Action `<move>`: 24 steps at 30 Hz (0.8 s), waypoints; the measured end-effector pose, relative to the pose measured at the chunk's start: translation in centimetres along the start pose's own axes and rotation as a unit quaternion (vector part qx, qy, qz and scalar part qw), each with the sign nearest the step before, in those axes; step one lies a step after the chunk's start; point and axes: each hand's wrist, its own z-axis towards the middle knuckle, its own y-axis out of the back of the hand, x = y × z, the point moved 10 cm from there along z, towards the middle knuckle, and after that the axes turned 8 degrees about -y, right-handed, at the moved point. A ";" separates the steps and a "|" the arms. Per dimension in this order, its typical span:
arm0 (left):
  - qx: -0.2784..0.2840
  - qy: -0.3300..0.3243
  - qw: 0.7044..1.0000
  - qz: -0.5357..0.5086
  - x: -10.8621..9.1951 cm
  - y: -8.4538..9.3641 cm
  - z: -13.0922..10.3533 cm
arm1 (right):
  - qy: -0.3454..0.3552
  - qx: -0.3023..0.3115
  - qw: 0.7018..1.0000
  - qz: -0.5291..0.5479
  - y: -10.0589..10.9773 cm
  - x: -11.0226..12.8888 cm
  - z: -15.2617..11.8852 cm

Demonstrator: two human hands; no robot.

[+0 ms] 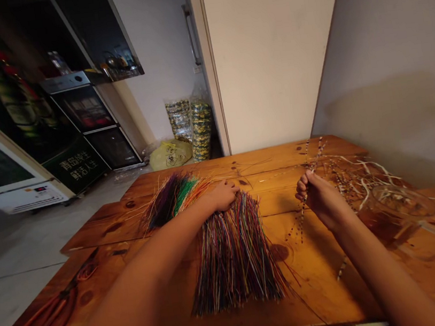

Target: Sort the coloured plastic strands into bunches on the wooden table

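A wide bundle of thin multicoloured strands [234, 257] lies fanned out on the wooden table, pointing towards me. At its far end is my left hand [224, 195], fingers bent and drawn together; what they pinch is too small to make out. Off to the right, my right hand [321, 197] is closed around a few dark-and-light banded strands [300, 213], which stick out above and below the fist. A second pile of strands [177, 195], purple, green and orange, rests behind my left forearm.
Red-handled scissors [45, 322] lie at the table's left. Pale curled strips [365, 180] and banded pieces are scattered at the right, beside a clear plastic container [423, 231]. A wall [403, 77] borders the table's right side. Wrapped packages [200, 125] stand beyond the table.
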 end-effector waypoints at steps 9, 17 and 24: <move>-0.007 -0.028 0.999 0.042 -0.8 0.1 -0.2 | -0.011 0.003 1.000 0.015 -0.2 -0.2 0.2; -0.020 -0.037 0.998 0.046 -0.6 0.4 -0.1 | -0.008 0.009 1.000 0.008 -0.2 -0.2 0.2; -0.046 -0.060 0.995 0.067 -1.5 0.3 -0.1 | -0.014 0.011 1.000 0.009 -0.5 -0.4 0.1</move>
